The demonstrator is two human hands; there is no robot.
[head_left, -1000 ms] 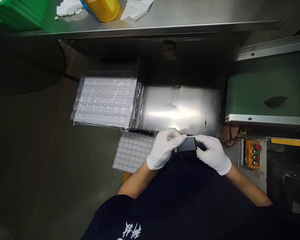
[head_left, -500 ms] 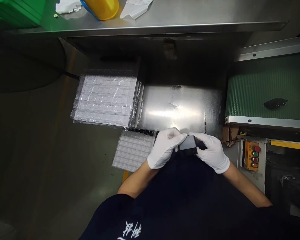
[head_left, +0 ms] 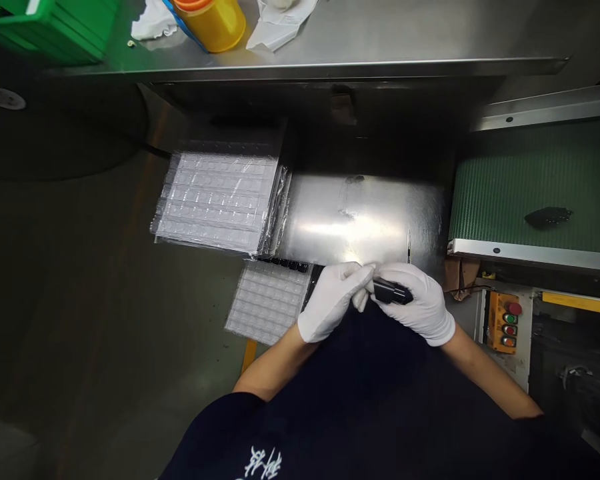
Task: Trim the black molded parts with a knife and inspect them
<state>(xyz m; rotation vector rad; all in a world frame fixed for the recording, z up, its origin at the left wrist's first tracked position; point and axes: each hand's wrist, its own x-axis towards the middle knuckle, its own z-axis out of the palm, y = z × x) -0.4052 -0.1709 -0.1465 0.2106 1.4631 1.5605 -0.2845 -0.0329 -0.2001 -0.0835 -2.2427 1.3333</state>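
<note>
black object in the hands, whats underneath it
Under the black object is the white-gloved right hand holding it. The fingers cover most of its underside, so the object's lower face cannot be seen.

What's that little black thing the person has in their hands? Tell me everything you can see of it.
It's a small black oblong piece, faintly glossy and perhaps plastic; the view doesn't show what it is. It lies roughly crosswise, gripped in the fingers of the white-gloved right hand, with the gloved left hand close against its end, just before a steel panel.
</note>
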